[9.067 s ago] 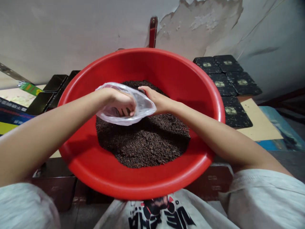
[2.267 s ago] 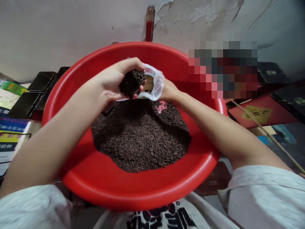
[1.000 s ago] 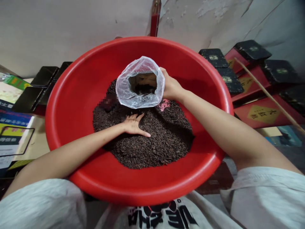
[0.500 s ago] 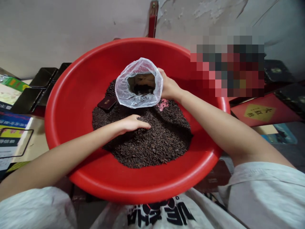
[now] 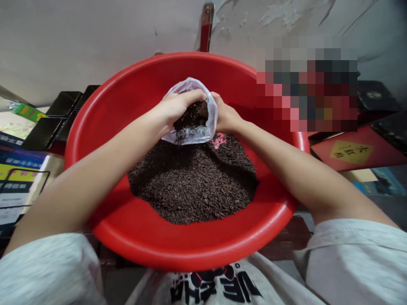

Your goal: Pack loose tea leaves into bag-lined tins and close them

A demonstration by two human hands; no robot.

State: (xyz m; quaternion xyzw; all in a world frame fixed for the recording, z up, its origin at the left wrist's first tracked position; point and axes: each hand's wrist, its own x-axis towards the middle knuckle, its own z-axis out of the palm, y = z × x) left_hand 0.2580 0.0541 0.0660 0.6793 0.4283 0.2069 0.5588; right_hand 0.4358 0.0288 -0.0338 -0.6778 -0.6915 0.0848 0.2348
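A big red plastic basin (image 5: 104, 123) sits in front of me with a heap of dark loose tea leaves (image 5: 193, 182) in it. My right hand (image 5: 224, 116) grips the rim of a clear plastic bag (image 5: 193, 135) held over the heap, its mouth facing me. My left hand (image 5: 178, 108) is cupped around a handful of the tea leaves right at the bag's mouth. A small pink scrap (image 5: 218, 140) lies on the heap just below the bag.
Black tins (image 5: 51, 127) stand to the left behind the basin, with printed boxes (image 5: 19, 169) beside them. Red boxes with yellow labels (image 5: 352, 152) lie to the right. A red handle (image 5: 206, 27) rises behind the basin against a peeling wall.
My left hand scooped leaves from the heap and lifted them to the bag's mouth. The right hand kept the bag in place. A small dark card on the heap is now hidden.
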